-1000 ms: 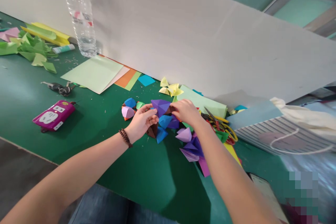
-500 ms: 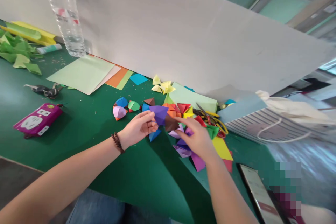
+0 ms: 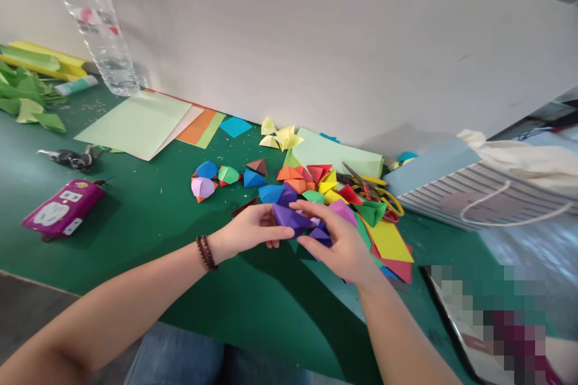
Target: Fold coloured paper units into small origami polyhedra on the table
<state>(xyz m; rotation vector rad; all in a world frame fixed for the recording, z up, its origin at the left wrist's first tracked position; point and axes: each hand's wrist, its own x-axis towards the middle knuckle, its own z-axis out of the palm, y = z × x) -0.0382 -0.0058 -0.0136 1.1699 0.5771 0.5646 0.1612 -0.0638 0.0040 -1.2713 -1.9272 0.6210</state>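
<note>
Above the table's middle, my left hand (image 3: 250,230) pinches a purple folded paper piece (image 3: 291,219), thumb along its front. My right hand (image 3: 336,237) closes around the right end of the same piece, index finger at its upper edge and thumb below. A brown paper piece (image 3: 244,207) shows partly behind my left hand. Beyond my hands lie blue (image 3: 271,194), orange (image 3: 295,174) and red (image 3: 320,172) folded pieces. More purple and pink pieces are partly hidden by my right hand.
Joined colourful paper shapes (image 3: 204,187) lie left of the pile. Scissors (image 3: 361,180), a striped paper bag (image 3: 469,192) and a phone (image 3: 456,331) are at right. A water bottle (image 3: 103,42), paper sheets (image 3: 135,123), keys (image 3: 76,158) and a magenta pouch (image 3: 63,207) are at left.
The brown piece my right hand held is out of its fingers; a brown piece shows behind my left hand. The purple piece is lower and turned, with both hands on it. The view has shifted slightly.
</note>
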